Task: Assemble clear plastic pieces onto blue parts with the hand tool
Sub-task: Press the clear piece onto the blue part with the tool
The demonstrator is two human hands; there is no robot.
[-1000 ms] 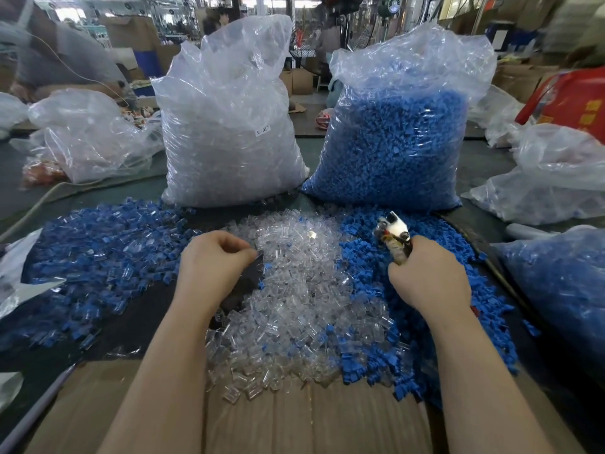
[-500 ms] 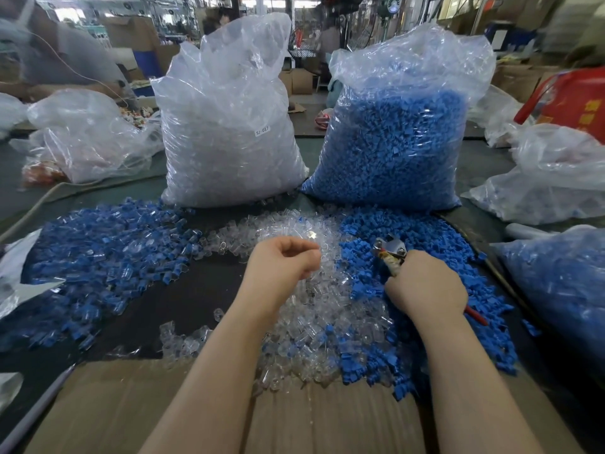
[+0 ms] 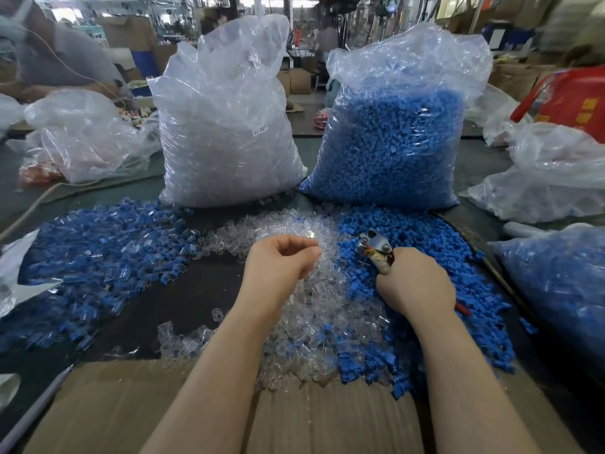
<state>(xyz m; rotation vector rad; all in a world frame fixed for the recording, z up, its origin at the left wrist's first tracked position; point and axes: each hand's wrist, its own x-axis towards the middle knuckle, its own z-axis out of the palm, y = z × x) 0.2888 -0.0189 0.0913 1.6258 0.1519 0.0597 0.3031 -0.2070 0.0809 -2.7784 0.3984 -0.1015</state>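
— what's the setup on this counter [image 3: 203, 290]?

— a worker sits between three loose heaps: clear pieces [image 3: 311, 309] in the middle, plain blue parts [image 3: 422, 244] to the right, and a pile of blue parts with clear pieces on them [image 3: 98, 257] to the left, likely the finished lot kept apart from the raw stock.

— and the hands?

— the left hand [image 3: 281, 260] hovers over the clear heap, fingers curled toward the thumb as if pinching a piece; whether it holds one, i cannot tell. the right hand [image 3: 415, 283] grips the hand tool [image 3: 375, 245], metal head raised and pointing toward the left hand, over the edge of the blue heap, so it seems, to meet the piece midway.

— why the big sacks behind?

— a bag of clear pieces [image 3: 226, 126] and a bag of blue parts [image 3: 393, 136] stand upright just behind their matching heaps, probably for topping up. cardboard [image 3: 294, 421] lies under the forearms.
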